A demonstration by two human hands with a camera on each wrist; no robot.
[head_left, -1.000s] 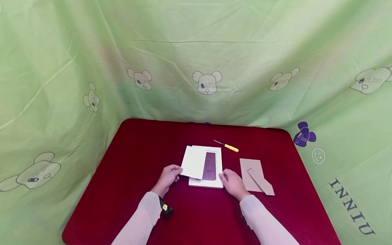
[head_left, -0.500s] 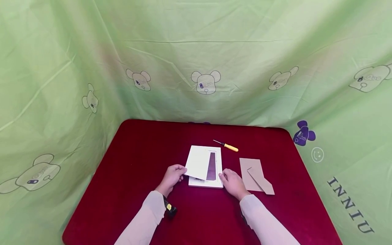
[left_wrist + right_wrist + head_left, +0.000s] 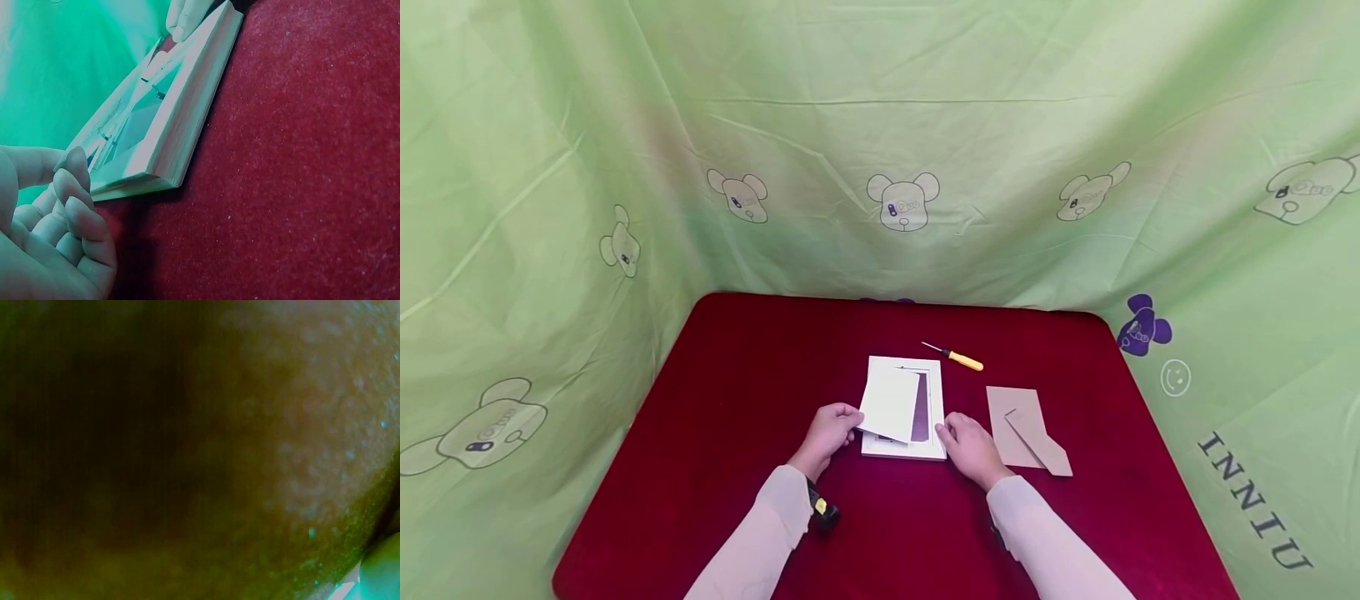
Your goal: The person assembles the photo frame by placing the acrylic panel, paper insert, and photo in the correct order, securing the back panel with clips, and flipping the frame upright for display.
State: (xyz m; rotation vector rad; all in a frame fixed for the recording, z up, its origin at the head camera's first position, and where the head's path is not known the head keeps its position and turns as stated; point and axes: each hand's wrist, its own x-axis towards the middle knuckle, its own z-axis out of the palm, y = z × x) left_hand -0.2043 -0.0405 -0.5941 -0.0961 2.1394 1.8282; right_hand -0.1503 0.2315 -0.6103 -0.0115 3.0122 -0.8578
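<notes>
In the head view, a white picture frame (image 3: pixel 936 417) lies on the table with its recessed opening showing. My left hand (image 3: pixel 829 432) pinches the near-left corner of a thin white sheet (image 3: pixel 889 403) between thumb and fingers. That sheet is tilted over the frame and covers most of its opening. At the frame's near-right edge, my right hand (image 3: pixel 972 450) grips the border, thumb on top. The left wrist view shows the raised sheet (image 3: pixel 111 106) above the frame (image 3: pixel 178 128) at a slant. The right wrist view is mostly dark and blurred.
A brown backing board (image 3: pixel 1017 425) with an angled stand leg lies right of my right hand. Behind the frame is a screwdriver (image 3: pixel 964 360) with a yellow handle. The red table (image 3: pixel 760 350) is enclosed by a green printed curtain (image 3: pixel 820 108).
My left hand has moved right with the white sheet, which now covers more of the frame's opening and sits slightly nearer. The right hand and the frame have stayed in place.
</notes>
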